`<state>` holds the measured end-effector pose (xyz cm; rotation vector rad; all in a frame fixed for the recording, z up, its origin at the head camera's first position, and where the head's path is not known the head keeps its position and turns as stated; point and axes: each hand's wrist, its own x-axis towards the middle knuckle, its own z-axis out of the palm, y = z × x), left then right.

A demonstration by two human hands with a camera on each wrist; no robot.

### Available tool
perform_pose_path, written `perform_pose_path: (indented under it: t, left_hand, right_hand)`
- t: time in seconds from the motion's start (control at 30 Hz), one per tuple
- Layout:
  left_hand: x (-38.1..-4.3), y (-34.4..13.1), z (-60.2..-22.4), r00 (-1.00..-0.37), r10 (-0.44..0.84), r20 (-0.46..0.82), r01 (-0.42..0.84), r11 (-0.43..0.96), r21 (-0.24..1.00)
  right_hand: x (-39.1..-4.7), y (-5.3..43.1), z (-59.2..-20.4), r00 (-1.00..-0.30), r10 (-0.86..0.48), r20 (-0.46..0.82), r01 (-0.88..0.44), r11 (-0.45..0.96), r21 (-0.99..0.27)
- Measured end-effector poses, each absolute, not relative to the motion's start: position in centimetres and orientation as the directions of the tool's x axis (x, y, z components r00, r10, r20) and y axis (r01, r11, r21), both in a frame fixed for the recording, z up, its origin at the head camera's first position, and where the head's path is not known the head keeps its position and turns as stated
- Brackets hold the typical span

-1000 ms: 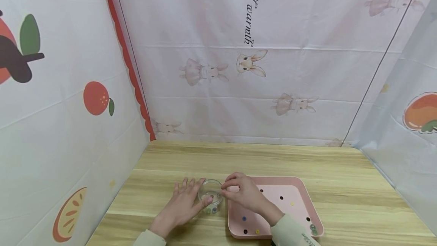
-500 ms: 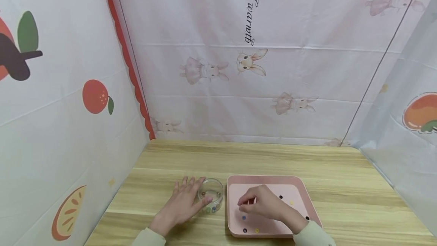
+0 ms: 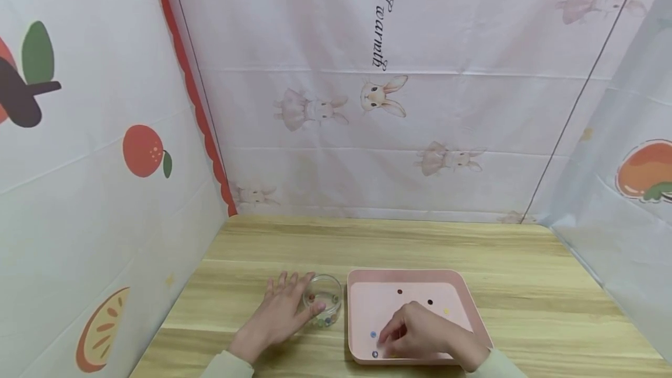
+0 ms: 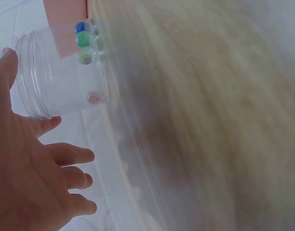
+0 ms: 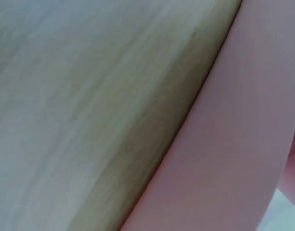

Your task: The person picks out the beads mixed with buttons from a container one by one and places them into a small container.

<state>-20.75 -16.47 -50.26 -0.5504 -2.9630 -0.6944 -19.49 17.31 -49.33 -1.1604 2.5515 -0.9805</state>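
My left hand (image 3: 287, 307) lies flat on the wooden table (image 3: 367, 244) with its fingers straight and spread. Its thumb touches the side of a small clear jar (image 3: 324, 304). The left wrist view shows that jar (image 4: 60, 72) with several coloured beads (image 4: 83, 40) at its bottom. My right hand (image 3: 391, 340) is inside the pink tray (image 3: 404, 275), fingers curled down at the near edge, right of a blue bead (image 3: 373, 334). Its fingertips are hidden, so I cannot tell whether they pinch a bead. More beads lie in the tray, among them a dark one (image 3: 430, 301).
Printed cloth walls (image 3: 367, 104) close in the table on the left, back and right. Bare wood stretches behind the jar and tray and to the tray's right. The right wrist view shows only the tray's rim (image 5: 244, 144) and the table's wood (image 5: 89, 96).
My right hand left the jar's mouth, crossed into the tray and came down at its near edge. The left hand and the jar stayed put.
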Motion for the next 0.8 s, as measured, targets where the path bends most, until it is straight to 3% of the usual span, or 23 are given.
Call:
perform_pose_path:
  t: [0.53,0.8]
  left_hand:
    - [-21.0,-16.7,-50.7,-0.935,0.333,0.121,0.353,0.838,0.417]
    - [-21.0,-16.5,-50.9,-0.936,0.333,0.118,0.351,0.837,0.419]
  right_hand:
    - [-19.4,17.4,-49.6,-0.641,-0.763,0.088,-0.652,0.48,-0.587]
    - [-19.5,16.3,-49.6,-0.503,-0.861,0.078,-0.721,0.368,-0.588]
